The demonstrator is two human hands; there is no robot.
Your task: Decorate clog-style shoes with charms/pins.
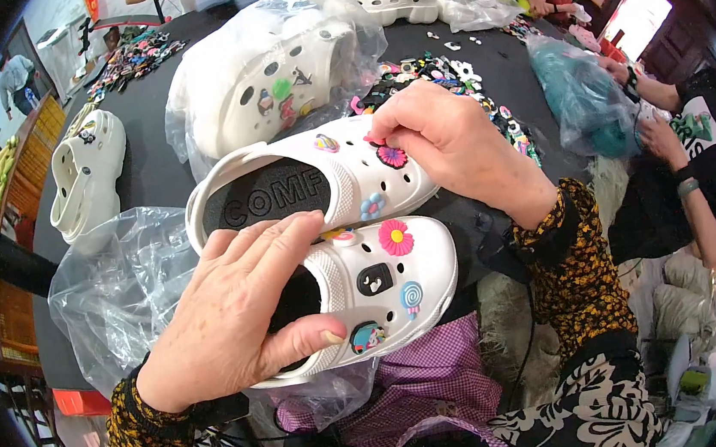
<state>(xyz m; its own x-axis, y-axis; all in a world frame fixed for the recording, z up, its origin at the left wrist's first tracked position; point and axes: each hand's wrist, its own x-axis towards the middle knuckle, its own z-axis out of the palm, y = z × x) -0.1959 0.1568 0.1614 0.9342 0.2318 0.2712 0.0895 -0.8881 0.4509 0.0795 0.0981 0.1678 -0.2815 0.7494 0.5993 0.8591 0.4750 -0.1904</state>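
Note:
Two white clogs lie side by side before me, toes to the right. My left hand (pixel 241 304) lies across the near clog (pixel 432 281), thumb on its near side and fingers reaching the far clog's edge. On the near clog sit a pink flower charm (pixel 395 237), a dark charm (pixel 374 280), a blue lollipop charm (pixel 412 297) and others. My right hand (pixel 449 141) pinches a small pink charm (pixel 373 141) at the top of the far clog (pixel 350 159). Beside its fingertips is a pink-and-dark flower charm (pixel 392 157); a blue flower charm (pixel 372 206) sits lower.
A heap of charms (pixel 447 77) lies beyond my right hand. Bagged white clogs (pixel 267 86) stand at the back, another white clog (pixel 90 176) at left. Clear plastic (pixel 127 289) lies by my left hand. At right, a co-worker handles a bag with teal contents (pixel 583 98).

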